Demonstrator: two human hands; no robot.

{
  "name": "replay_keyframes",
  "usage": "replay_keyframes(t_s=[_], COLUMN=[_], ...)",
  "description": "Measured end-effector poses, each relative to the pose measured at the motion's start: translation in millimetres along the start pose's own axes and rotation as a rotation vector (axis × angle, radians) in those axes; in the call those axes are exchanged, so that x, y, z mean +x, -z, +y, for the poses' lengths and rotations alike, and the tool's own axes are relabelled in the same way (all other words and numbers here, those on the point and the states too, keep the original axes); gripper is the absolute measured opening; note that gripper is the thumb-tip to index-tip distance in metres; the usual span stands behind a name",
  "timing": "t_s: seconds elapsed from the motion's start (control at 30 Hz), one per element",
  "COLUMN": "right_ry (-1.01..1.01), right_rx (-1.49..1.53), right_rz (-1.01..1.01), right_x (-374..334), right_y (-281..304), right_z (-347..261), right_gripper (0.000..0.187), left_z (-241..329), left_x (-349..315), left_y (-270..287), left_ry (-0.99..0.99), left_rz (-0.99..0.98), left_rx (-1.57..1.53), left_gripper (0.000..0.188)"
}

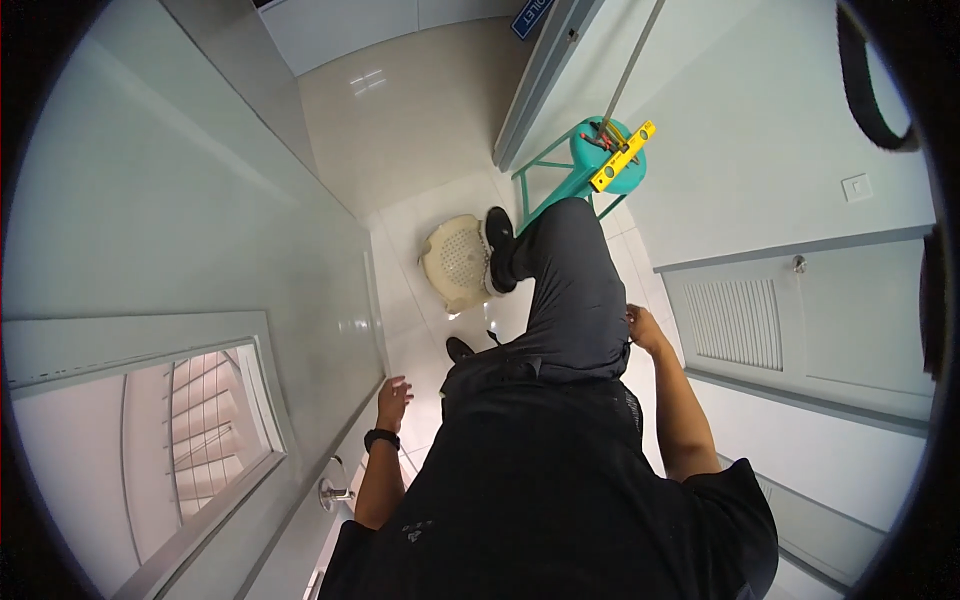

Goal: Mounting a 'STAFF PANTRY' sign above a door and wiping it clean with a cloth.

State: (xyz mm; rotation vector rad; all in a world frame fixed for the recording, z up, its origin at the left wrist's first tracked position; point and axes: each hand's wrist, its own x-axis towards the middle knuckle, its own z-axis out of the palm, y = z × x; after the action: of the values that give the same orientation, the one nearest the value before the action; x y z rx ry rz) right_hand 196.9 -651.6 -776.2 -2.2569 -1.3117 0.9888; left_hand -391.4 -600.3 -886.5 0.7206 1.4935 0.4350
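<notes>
My left hand (394, 403), with a dark watch at its wrist, hangs near the grey door on the left. Its fingers are apart and nothing is in it. Beside my raised right thigh is my right hand (646, 330), its fingers curled against the dark trousers (575, 290). What they grip, if anything, is hidden. My black right shoe (500, 238) is at the edge of a low cream stool (455, 262) with a perforated top. My left shoe (459, 348) is on the floor below it.
A green stool (627, 178) ahead right bears a yellow spirit level (622, 157) and red-handled pliers (597, 141). The left door has a lever handle (333, 494) and a window. At the right stand a louvred door (735, 320) and a wall switch (857, 188). A doorway opens ahead.
</notes>
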Motion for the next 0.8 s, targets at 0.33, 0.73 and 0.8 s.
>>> replay_keyframes(t_s=[0.33, 0.73, 0.8], right_ry=[-0.374, 0.165, -0.158], right_rx=[0.115, -0.149, -0.044], right_rz=[-0.237, -0.189, -0.285], right_x=[-32.0, 34.4, 35.1], right_y=[-12.5, -43.7, -44.5], right_z=[55.2, 8.2, -8.1], right_gripper=[0.028, 0.029, 0.028], left_z=[-115.4, -15.4, -14.8], left_x=[-54.9, -22.2, -17.2], left_y=[21.8, 19.6, 27.1], left_ry=[0.309, 0.093, 0.103], left_rz=[0.132, 0.123, 0.155], left_rx=[-0.137, -0.124, -0.133], left_gripper=[0.028, 0.033, 0.035])
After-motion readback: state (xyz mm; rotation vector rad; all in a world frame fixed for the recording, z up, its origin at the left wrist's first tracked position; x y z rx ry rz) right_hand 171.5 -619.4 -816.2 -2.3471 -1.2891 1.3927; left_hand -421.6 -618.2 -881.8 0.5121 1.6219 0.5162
